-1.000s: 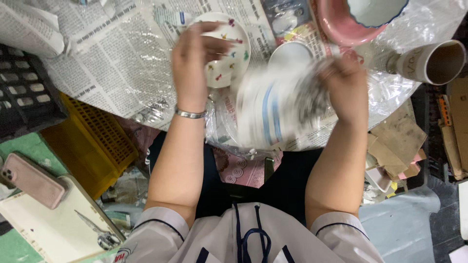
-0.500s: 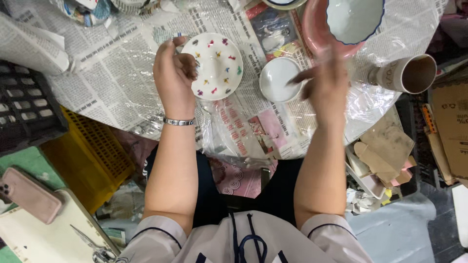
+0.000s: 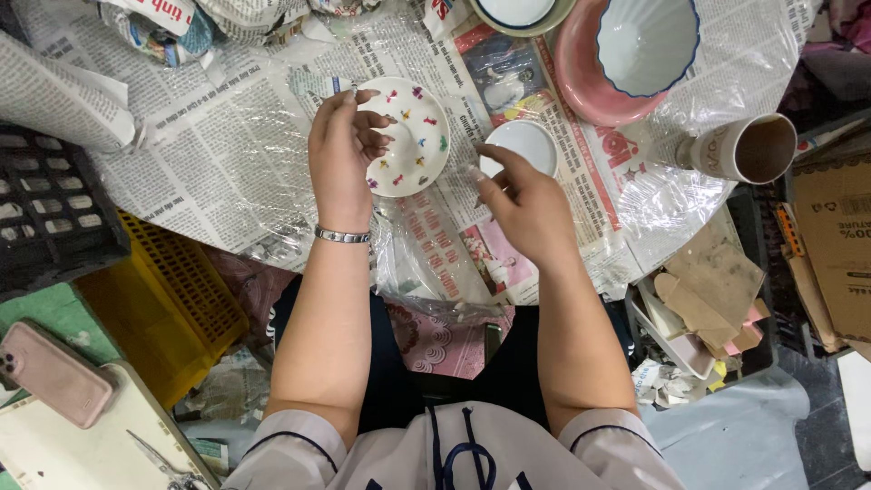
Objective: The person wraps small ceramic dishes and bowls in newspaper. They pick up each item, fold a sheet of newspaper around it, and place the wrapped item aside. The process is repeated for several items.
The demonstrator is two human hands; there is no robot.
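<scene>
My left hand [image 3: 340,159], with a metal bracelet at the wrist, curls its fingers over the left rim of a small white plate [image 3: 417,136] dotted with coloured specks. The plate lies on newspaper covered with clear film. My right hand [image 3: 522,204] hovers just below a small plain white dish [image 3: 526,145]. Its fingers are apart and hold nothing, and the index tip is close to the dish's near rim.
A pink bowl [image 3: 581,77] holding a white ribbed bowl [image 3: 644,41] stands at the back right, with a brown-lined cup [image 3: 748,150] on its side nearby. A yellow crate [image 3: 154,299], a black crate [image 3: 45,209], a pink phone [image 3: 54,372] and scissors [image 3: 163,458] are left. A cardboard box [image 3: 835,236] stands right.
A second ago my right hand swung a blurred white sheet. That sheet is gone and the hand now hovers empty by the small dish. My left hand stays on the speckled plate.
</scene>
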